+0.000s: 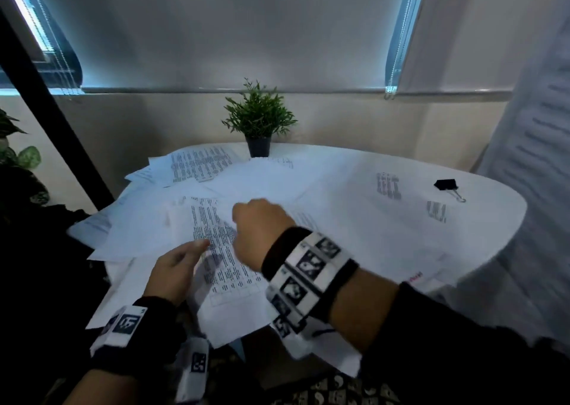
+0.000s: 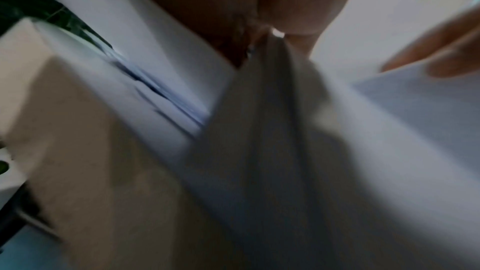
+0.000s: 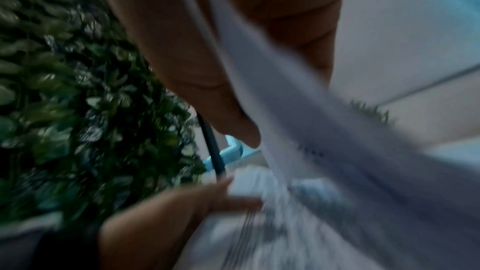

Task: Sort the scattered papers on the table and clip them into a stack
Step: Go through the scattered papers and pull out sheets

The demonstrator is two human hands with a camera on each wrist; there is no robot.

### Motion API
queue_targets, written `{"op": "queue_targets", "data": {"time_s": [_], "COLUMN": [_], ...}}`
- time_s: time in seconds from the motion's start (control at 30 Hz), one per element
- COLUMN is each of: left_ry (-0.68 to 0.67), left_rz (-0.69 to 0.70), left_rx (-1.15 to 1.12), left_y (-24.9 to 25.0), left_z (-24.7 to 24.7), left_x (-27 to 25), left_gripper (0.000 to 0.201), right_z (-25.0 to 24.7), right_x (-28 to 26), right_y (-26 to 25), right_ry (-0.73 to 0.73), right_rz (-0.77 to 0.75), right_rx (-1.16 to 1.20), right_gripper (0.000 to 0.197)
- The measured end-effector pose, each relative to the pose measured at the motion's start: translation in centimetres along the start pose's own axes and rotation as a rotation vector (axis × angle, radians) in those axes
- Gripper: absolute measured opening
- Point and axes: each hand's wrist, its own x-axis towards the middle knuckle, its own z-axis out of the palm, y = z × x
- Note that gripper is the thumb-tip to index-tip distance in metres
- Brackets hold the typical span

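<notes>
Many white printed papers (image 1: 197, 164) lie scattered and overlapping across the round white table (image 1: 499, 210). My right hand (image 1: 257, 228) reaches over the middle of the pile, fingers curled, pinching a sheet (image 3: 293, 130) between thumb and fingers. My left hand (image 1: 177, 267) is at the front left and pinches the edge of a printed sheet (image 1: 229, 270); the left wrist view shows its fingertips (image 2: 293, 19) closed on blurred grey paper (image 2: 272, 120). A black binder clip (image 1: 447, 185) lies alone at the table's far right, away from both hands.
A small potted green plant (image 1: 258, 127) stands at the back edge of the table. Leafy foliage (image 1: 18, 157) fills the left side beside a dark slanted post (image 1: 52, 120). Some sheets overhang the table's left and front edges.
</notes>
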Motion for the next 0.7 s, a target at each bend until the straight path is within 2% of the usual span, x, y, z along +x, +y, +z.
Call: {"op": "queue_targets", "data": {"time_s": [0.07, 0.1, 0.17, 0.2, 0.27, 0.37, 0.43, 0.5, 0.57, 0.63, 0.7], "left_ry": [-0.027, -0.034, -0.028, -0.019, 0.014, 0.077, 0.131, 0.165, 0.19, 0.216, 0.214], "left_rz": [-0.116, -0.177, -0.217, -0.205, -0.157, -0.143, -0.129, -0.107, -0.123, -0.142, -0.124], "left_rx": [-0.046, -0.077, -0.077, -0.037, 0.088, 0.149, 0.145, 0.145, 0.109, 0.067, 0.078], "left_y": [0.5, 0.7, 0.5, 0.3, -0.5, -1.1, -1.7, -2.4, -2.8, -3.1, -3.1], "left_z": [0.0, -0.1, -0.3, -0.5, -0.8, -1.5, -2.1, -2.6, -3.0, -2.9, -2.4], "left_x": [0.6, 0.7, 1.0, 1.0, 1.2, 1.3, 1.6, 1.9, 2.1, 1.6, 0.6], "left_gripper": [0.042, 0.045, 0.031, 0.02, 0.024, 0.023, 0.017, 0.01, 0.006, 0.02, 0.044], "right_z": [3.1, 4.3, 5.8, 6.2, 6.5, 5.5, 4.1, 3.3, 3.5, 4.3, 5.1], "right_x": [-0.2, -0.2, -0.3, -0.3, -0.5, -0.4, -0.3, -0.5, -1.2, -1.6, -1.6], "right_y": [-2.6, -3.4, -4.0, -4.0, -3.0, 2.2, 7.7, 12.8, 15.5, 16.3, 16.5], "right_ry": [-0.124, -0.177, -0.267, -0.274, -0.234, -0.122, -0.074, -0.181, -0.311, -0.335, -0.298], "right_rz": [-0.017, -0.02, -0.033, -0.043, -0.03, 0.157, 0.341, 0.539, 0.643, 0.659, 0.652], "right_rx": [0.057, 0.089, 0.115, 0.144, 0.292, 0.525, 0.375, 0.073, -0.103, -0.145, -0.143], "right_gripper": [0.031, 0.035, 0.041, 0.041, 0.033, 0.031, 0.042, 0.059, 0.071, 0.076, 0.077]}}
